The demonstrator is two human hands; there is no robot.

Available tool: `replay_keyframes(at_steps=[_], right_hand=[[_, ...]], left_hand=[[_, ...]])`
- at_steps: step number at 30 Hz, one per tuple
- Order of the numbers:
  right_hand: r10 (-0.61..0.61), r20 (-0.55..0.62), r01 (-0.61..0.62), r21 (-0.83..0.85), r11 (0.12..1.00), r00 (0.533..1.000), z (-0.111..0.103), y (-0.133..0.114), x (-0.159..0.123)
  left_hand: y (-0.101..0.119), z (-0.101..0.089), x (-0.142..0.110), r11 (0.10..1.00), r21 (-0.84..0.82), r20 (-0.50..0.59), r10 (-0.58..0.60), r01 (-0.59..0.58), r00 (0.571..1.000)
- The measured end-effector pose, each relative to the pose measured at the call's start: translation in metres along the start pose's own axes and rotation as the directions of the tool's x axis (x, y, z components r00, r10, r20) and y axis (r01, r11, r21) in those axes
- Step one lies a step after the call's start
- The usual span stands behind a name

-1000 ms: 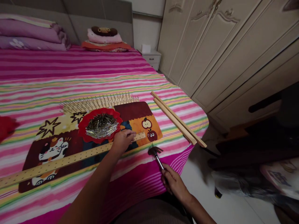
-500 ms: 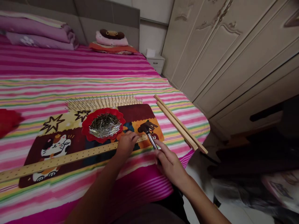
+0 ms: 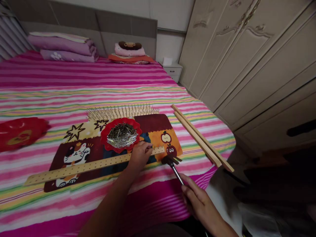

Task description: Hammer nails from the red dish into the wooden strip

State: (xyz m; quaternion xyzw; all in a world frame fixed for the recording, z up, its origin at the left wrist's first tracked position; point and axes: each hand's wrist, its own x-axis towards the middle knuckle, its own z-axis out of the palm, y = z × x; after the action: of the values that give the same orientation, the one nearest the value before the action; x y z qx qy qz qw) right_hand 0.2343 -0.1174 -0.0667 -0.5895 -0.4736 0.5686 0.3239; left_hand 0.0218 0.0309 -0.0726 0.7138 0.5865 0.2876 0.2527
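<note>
My right hand [image 3: 197, 197] grips the handle of a claw hammer [image 3: 176, 172]; the dark hammer head is just in front of the perforated wooden strip's right end. My left hand [image 3: 140, 154] rests over the wooden strip [image 3: 98, 163], thumb and fingers pinched together on a nail, mostly hidden by the fingertips. Several nails stand up from the strip's right end, beside these fingers. The strip lies across a cartoon-patterned mat [image 3: 153, 122]. Just behind my left hand, a red scalloped dish [image 3: 106, 144] holds a heap of loose nails [image 3: 122, 135].
Behind the dish lies a wooden strip full of upright nails [image 3: 120, 111]. Two bare wooden strips [image 3: 197, 140] lie at right near the bed's edge. A red tray [image 3: 23, 133] sits at left. Folded bedding [image 3: 69, 49] is at the back; a wardrobe [image 3: 234, 65] stands at right.
The hammer has come back from over the strip's right end, toward me and lower, uncovering nails there. My left hand stays pinched at the strip. The view has shifted left.
</note>
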Motion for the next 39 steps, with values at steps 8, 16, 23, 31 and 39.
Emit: replay_keyframes(at_steps=[8,16,23,31,39], right_hand=[[0.133,-0.076,-0.120,0.158,0.980,0.988,0.002,0.078,0.005],[0.225,-0.081,-0.199,0.247,0.948,0.971,0.005,0.073,0.011],[0.240,-0.073,-0.206,0.316,0.926,0.968,0.005,0.069,0.011],[0.237,-0.076,-0.203,0.305,0.931,0.969,0.005,0.070,0.013],[0.227,-0.057,-0.197,0.328,0.924,0.972,0.003,0.069,0.014]], left_hand=[[-0.028,-0.060,0.016,0.860,0.475,-0.068,-0.174,0.185,0.982],[-0.026,-0.056,0.028,0.747,0.655,0.054,-0.201,0.117,0.978],[-0.041,-0.066,0.025,0.908,0.373,-0.071,-0.178,0.192,0.981],[-0.027,-0.066,0.007,0.746,-0.567,0.085,-0.367,0.348,0.926],[-0.007,-0.063,-0.007,0.638,-0.684,0.182,-0.322,0.355,0.929]])
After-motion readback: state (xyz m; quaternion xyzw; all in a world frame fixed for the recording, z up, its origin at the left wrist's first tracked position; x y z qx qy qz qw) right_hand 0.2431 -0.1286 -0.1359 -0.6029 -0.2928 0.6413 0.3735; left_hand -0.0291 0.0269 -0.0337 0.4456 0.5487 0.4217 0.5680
